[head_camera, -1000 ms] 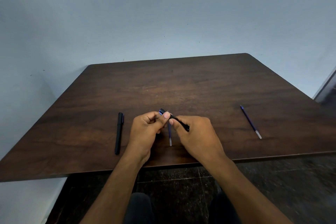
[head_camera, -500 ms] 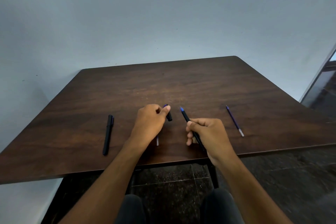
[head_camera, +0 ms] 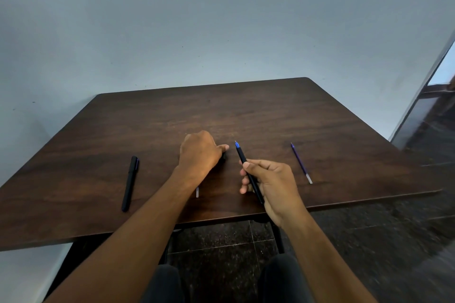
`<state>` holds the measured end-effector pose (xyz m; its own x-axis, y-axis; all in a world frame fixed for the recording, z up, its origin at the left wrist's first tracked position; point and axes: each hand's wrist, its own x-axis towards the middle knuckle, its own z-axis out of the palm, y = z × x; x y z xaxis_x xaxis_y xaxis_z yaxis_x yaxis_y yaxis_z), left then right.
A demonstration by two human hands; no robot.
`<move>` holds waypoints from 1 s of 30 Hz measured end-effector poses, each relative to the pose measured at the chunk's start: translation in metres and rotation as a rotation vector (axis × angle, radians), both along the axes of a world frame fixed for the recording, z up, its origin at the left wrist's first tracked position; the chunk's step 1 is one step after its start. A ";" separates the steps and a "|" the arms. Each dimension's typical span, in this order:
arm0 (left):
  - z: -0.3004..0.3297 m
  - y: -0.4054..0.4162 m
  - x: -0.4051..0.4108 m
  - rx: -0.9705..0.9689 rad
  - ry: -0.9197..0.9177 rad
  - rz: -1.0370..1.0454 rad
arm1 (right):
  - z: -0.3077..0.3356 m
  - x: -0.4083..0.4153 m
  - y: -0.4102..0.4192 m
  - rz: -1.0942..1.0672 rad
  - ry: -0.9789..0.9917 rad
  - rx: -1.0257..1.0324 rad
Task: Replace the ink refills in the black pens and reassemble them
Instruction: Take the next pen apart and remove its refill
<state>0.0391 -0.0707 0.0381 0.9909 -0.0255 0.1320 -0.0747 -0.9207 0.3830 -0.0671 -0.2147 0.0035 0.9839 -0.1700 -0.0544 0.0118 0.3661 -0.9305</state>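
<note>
Dark wood-grain table (head_camera: pixel 270 110) with pens and two bare hands.
Right hand (head_camera: pixel 273 184) grips a slim black pen body (head_camera: pixel 248 172), blue tip up. Left hand (head_camera: pixel 200 152), now lower, curls over a small dark piece, mostly hidden. Capped black pen (head_camera: pixel 130 183) lies left; thin blue refill (head_camera: pixel 300 162) right.
</note>
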 end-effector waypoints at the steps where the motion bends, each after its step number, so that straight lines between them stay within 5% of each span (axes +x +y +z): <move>1: -0.001 0.000 0.000 0.032 -0.017 0.004 | 0.000 0.000 0.000 0.000 -0.001 -0.003; 6: -0.005 0.009 -0.002 0.095 -0.170 -0.022 | -0.001 0.002 0.001 -0.003 0.000 -0.024; 10: -0.003 0.010 -0.020 -0.419 -0.160 -0.066 | -0.001 0.004 0.000 0.015 0.011 -0.005; 16: -0.005 -0.004 -0.043 -1.058 0.197 -0.195 | 0.003 0.011 -0.004 0.108 0.029 0.125; 21: -0.005 0.000 -0.042 -1.174 0.342 -0.315 | 0.009 0.015 -0.009 0.207 0.012 0.087; 25: 0.001 0.007 -0.033 -1.235 0.337 -0.319 | 0.016 0.023 -0.007 0.282 -0.028 -0.104; 30: 0.002 0.015 -0.023 -1.226 0.326 -0.324 | 0.009 0.028 -0.002 0.279 -0.077 -0.087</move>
<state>0.0158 -0.0560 0.0396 0.9532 -0.3024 -0.0037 0.0291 0.0796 0.9964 -0.0395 -0.2170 0.0126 0.9939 0.1072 0.0251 -0.0064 0.2839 -0.9588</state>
